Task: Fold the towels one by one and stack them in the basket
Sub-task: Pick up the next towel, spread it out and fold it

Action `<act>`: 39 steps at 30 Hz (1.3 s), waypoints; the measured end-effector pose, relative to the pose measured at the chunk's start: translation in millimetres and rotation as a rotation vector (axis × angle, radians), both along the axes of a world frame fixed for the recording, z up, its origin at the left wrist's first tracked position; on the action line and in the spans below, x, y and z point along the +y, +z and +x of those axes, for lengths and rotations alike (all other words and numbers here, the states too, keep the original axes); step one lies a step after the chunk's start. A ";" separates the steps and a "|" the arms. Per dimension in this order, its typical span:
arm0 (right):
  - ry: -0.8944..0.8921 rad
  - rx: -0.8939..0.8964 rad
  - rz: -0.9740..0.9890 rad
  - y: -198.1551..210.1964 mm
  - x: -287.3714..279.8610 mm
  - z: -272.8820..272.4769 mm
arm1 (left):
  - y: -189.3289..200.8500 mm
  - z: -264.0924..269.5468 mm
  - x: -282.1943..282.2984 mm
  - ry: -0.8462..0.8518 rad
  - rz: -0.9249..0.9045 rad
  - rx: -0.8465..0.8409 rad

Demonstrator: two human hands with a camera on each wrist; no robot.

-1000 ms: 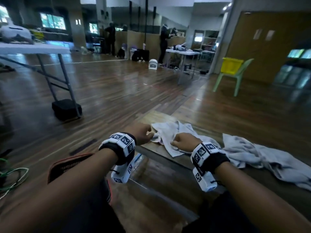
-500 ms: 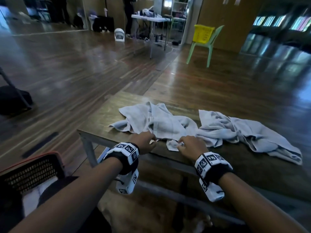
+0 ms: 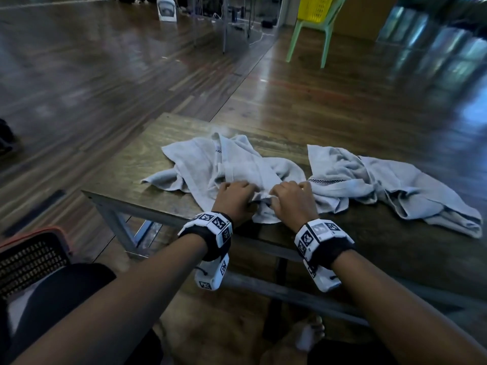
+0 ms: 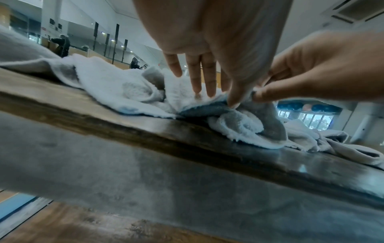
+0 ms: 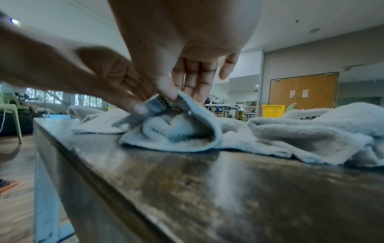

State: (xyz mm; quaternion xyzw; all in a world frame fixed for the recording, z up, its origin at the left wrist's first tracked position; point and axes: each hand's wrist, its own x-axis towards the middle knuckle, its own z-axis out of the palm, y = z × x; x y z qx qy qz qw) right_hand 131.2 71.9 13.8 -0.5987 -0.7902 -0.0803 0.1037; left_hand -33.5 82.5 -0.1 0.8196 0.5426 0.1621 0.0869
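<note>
A crumpled pale grey towel [image 3: 224,167] lies on the left part of the wooden table [image 3: 147,159], reaching its near edge. My left hand [image 3: 246,192] and right hand [image 3: 283,192] sit close together on the towel's near edge. In the left wrist view the left thumb pinches a fold of the towel [image 4: 129,92] against the fingers [image 4: 207,85]. In the right wrist view the right thumb and fingers [image 5: 195,85] pinch the hem of the towel [image 5: 187,131] with its checked band. A dark mesh basket [image 3: 31,256] with an orange rim stands low at my left.
A second crumpled grey towel [image 3: 382,185] lies on the table to the right, touching the first. A green chair [image 3: 311,30] bearing a yellow basket [image 3: 319,9] stands far back on the wooden floor. A bare foot [image 3: 308,335] shows under the table.
The head view has tilted down and nearer the table. Both hands have moved forward onto the towel's near edge and drawn closer together.
</note>
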 end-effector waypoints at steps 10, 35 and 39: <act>0.011 0.449 0.077 99.9 -32.0 37.8 | 84.1 -3.0 2.6 -0.052 0.239 -0.252; 0.221 0.868 -0.031 235.4 -110.8 17.0 | 253.2 5.0 -71.8 -0.222 0.263 -0.708; 0.205 0.936 -0.002 233.6 -111.0 22.2 | 242.1 5.1 -72.7 -0.264 0.168 -0.686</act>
